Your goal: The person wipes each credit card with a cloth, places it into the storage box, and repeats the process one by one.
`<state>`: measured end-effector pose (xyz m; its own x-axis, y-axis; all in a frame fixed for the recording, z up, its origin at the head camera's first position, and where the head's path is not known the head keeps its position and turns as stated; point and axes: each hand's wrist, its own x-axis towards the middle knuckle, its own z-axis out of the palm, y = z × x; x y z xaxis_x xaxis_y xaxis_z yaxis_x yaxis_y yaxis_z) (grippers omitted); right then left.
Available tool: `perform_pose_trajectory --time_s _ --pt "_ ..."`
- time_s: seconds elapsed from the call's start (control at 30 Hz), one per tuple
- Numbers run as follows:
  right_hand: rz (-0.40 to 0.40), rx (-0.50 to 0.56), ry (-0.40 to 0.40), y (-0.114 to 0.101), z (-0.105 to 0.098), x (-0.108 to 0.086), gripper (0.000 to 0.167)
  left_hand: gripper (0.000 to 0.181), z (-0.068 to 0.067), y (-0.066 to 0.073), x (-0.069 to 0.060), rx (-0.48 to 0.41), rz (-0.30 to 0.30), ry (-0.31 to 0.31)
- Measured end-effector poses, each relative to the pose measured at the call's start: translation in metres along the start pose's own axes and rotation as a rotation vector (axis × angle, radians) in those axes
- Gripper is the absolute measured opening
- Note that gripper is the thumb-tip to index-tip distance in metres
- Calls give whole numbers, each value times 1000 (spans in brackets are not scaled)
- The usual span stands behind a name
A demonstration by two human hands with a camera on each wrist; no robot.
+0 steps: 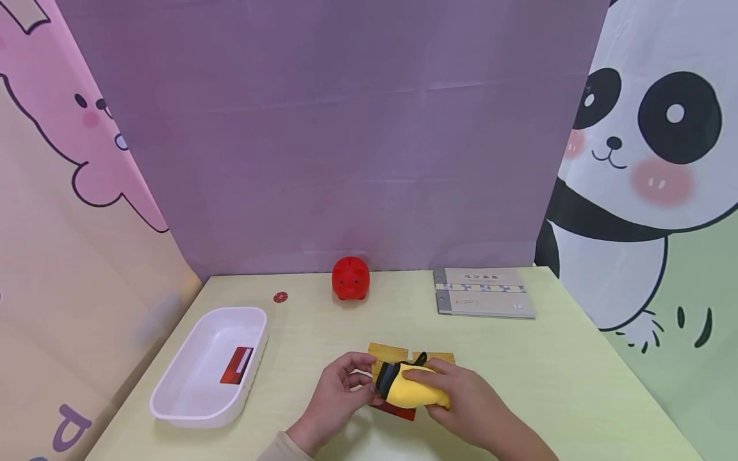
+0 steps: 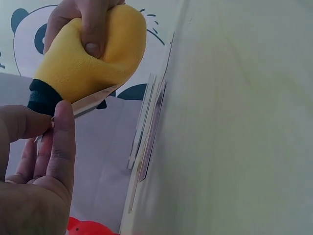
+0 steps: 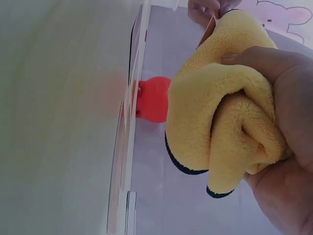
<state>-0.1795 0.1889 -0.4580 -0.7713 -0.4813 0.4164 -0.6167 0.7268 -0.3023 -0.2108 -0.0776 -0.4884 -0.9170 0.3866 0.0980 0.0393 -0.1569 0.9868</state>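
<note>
One wide purple sheet [image 1: 357, 141] hangs beyond the far edge of a pale yellow surface [image 1: 576, 397]. Near the left edge stands a white rectangular plastic tray [image 1: 164, 410] with rounded corners; by the far right corner lies a grey rectangular notebook [image 1: 487, 304] with a patterned band. Above the middle of the near part, a person's right hand [image 1: 469, 400] grips a bunched, soft yellow cloth [image 1: 412, 389] with black trim, raised off the surface. Beside it, the left hand [image 1: 339, 398] pinches a thin flat piece [image 2: 93, 101] between thumb and fingers, the cloth against it. At the middle of the far edge sits a round red pig-shaped bank [image 1: 350, 278]. Yellow wood-grained flat cards [image 1: 387, 351] lie just beyond the hands, a dark red card [image 1: 236, 366] inside the tray's right side, and a small red disc [image 1: 280, 297] near the far left corner.
</note>
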Motion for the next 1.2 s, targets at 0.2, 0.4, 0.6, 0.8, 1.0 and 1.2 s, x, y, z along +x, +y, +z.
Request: perform_pose_trajectory --time_s 0.2,0.4,0.6,0.8,1.0,1.2 --pt "128 -33 -35 8 -3 -1 61 42 -4 0 1 -7 -13 -1" --pt "154 -5 -3 8 -3 0 60 42 -1 -1 0 -28 -4 -46" --pt "72 -26 17 5 0 1 62 43 1 -1 0 -40 -11 -46" --pt "14 -50 6 5 -1 0 64 43 2 0 -1 -38 -29 -38" --pt "50 -47 -28 8 -5 -1 64 43 -1 3 -2 -25 -34 -12" --pt "100 -57 -27 18 -7 -6 65 44 -9 -1 -1 -14 -18 -2"
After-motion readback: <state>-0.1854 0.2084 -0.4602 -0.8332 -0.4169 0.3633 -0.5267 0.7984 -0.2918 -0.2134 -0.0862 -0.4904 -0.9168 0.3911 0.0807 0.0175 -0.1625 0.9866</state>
